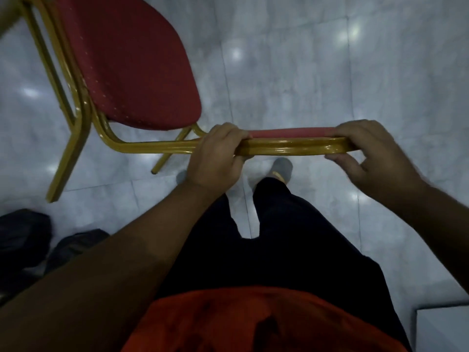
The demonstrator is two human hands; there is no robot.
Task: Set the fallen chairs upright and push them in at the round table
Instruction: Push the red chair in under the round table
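Your left hand (218,151) and right hand (370,148) grasp the chair (127,64) by its back (it looks upright); next, push it to the desk.

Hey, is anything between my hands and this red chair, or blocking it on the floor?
Nothing between them: the left hand and right hand grip the chair by its backrest rail. Dark items lie apart from its legs. The round table is out of view.

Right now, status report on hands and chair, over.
Left hand and right hand both grip the chair by its back rail. Round table not in view. Dark bags on the floor to the left.
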